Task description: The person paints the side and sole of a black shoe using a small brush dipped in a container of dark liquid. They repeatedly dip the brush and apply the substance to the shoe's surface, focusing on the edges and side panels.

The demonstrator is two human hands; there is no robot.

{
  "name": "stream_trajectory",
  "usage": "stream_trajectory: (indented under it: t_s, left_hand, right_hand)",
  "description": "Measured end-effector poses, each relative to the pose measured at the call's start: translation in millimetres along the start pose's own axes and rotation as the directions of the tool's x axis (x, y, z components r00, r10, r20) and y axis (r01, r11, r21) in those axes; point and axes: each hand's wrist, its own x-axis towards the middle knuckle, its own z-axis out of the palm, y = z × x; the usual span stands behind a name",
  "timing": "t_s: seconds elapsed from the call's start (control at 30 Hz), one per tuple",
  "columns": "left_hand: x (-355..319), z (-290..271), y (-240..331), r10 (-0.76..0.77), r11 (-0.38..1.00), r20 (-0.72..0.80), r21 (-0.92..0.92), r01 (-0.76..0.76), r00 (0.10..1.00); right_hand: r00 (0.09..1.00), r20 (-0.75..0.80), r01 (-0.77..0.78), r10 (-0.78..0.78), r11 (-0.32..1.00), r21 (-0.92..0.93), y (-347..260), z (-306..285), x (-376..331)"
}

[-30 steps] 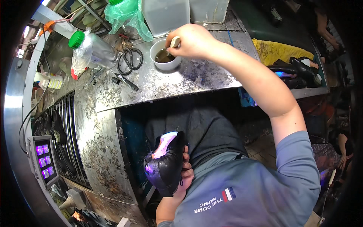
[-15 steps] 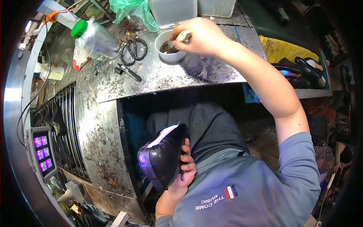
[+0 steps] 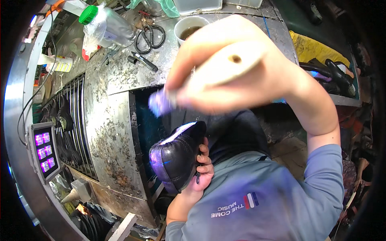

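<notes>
My left hand (image 3: 204, 165) grips a black leather shoe (image 3: 171, 162) from the right, fingers curled round its side. The shoe is held sole side up, its pale underside lit violet, above my lap. My right hand (image 3: 237, 76) is closed round the handle of a brush (image 3: 160, 103). Motion blurs the brush; its handle is pale, with a hole in the end, and its bristles look violet in the light. They hang above the shoe, apart from it. Behind my right hand a white bowl (image 3: 191, 20) of brownish liquid stands on the stained metal bench (image 3: 116, 76), partly hidden.
Scissors (image 3: 150, 39), a black marker (image 3: 145, 62) and a green-capped plastic jar (image 3: 114, 26) lie on the bench. At the left is a lamp with violet lights (image 3: 44, 150), beside a barred rack (image 3: 76, 128). Black shoes (image 3: 335, 74) and yellow cloth (image 3: 317, 48) are at the right.
My right hand has drawn the brush out of the bowl and brought it nearer, toward the shoe. The left hand keeps its hold on the shoe. The whole view has shifted slightly.
</notes>
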Motion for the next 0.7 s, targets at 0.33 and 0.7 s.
stream_trajectory:
  t_s: [0.33,0.7]
  left_hand:
    - [4,-7,-9,0.003,1.0,0.016,0.006,-0.003,1.0]
    - [11,-14,-11,-0.129,0.988,0.123,-0.071,0.139,0.984]
  right_hand:
    - [0.965,0.092,0.23,-0.246,0.96,0.162,-35,18,3]
    - [0.962,0.142,0.194,-0.234,0.948,0.252,-36,14,-2]
